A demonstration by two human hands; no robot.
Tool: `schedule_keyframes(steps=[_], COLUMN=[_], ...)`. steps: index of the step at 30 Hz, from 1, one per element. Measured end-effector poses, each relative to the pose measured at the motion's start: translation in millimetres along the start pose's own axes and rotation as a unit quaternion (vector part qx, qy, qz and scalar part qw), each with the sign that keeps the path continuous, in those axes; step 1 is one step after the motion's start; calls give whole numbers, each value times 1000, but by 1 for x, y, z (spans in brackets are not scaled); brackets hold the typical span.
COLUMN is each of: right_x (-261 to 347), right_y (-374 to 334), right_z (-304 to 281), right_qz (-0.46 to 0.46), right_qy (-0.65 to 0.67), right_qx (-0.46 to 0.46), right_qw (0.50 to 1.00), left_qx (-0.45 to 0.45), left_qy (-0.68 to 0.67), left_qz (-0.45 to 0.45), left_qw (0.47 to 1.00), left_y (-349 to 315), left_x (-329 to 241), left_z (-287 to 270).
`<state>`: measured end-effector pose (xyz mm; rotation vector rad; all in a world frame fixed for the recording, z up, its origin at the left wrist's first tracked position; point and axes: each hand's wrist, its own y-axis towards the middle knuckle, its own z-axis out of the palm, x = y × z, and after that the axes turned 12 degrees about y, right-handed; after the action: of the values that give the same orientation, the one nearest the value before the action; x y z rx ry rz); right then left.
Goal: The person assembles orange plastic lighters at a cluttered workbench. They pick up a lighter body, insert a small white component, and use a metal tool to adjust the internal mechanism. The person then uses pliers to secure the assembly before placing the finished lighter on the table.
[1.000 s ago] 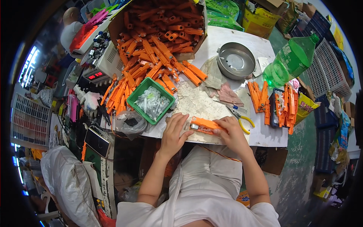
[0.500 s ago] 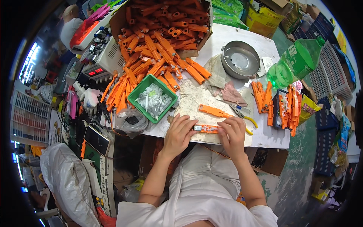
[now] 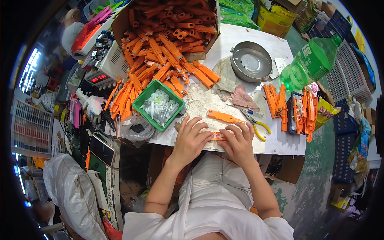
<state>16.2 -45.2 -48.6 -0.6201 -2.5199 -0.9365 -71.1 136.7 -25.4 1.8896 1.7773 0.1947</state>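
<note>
A long orange plastic casing (image 3: 218, 136) with small parts inside lies flat at the table's near edge. My left hand (image 3: 189, 141) bends its fingers over the casing's left end and holds it there. From the other side my right hand (image 3: 239, 144) presses thumb and fingertips on the right end, so both ends are hidden. Just beyond them lies a second orange casing half (image 3: 225, 116), untouched. Pliers (image 3: 259, 127) with yellow handles rest to the right of it. Left of my left hand stands a green basket (image 3: 144, 114) holding small whitish plastic parts.
A big pile of orange casings (image 3: 170, 52) spills from a cardboard box at the back. Behind the pliers are a metal bowl (image 3: 252, 62), rags (image 3: 243, 98) and a green bottle (image 3: 310, 64). More casings fill a dark bin (image 3: 294, 116) at right. A phone (image 3: 102, 149) lies at left.
Both hands have closed in over the casing. My left fingers now cover its pale left end, and my right fingers reach further onto its right part. The view has shifted slightly.
</note>
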Motion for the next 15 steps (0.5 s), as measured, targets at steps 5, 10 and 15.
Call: schedule_keyframes(steps=[5,10,15], right_x=[1,0,1], right_y=[0,-1,1], right_z=[1,3,3], right_qz=[8,3,7], right_qy=[-10,-10,-10], right_qx=[6,2,1], right_qw=[1000,1000,1000], left_qx=[56,78,106], left_qy=[65,95,139], left_qz=[80,98,131], left_qw=[993,987,976], left_y=[20,26,33], left_x=[0,-1,-4], left_z=[-4,-1,-4])
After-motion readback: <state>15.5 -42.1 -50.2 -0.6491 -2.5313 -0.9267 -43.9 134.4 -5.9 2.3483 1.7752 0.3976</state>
